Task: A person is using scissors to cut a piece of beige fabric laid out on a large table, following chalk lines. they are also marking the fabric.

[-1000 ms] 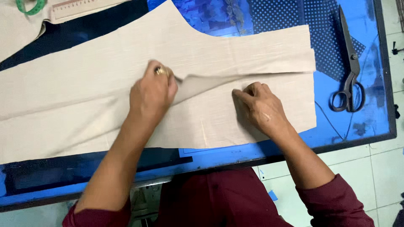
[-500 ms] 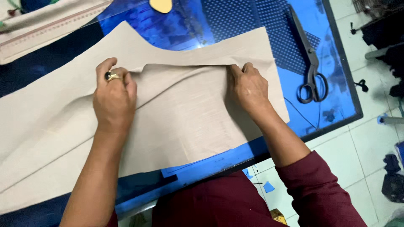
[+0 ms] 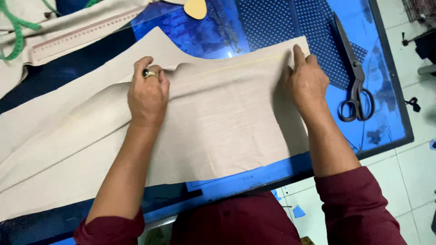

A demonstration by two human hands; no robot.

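The blue table (image 3: 390, 109) filled most of my view, its near edge running in front of my dark red shirt; across it lay the beige cloth (image 3: 218, 131), a long cut piece spread flat from the far left to just short of the table's right side, with a faint yellow line near its upper edge; my left hand (image 3: 147, 93) rested on the cloth near a curved notch in that edge, fingers curled and pinching a small fold of fabric; my right hand (image 3: 306, 81) pressed open and flat on the cloth's upper right corner, grasping nothing; black scissors (image 3: 356, 79) lay just right of it; a ruler (image 3: 81, 36) lay far left; a yellow chalk (image 3: 196, 8) sat at the top.
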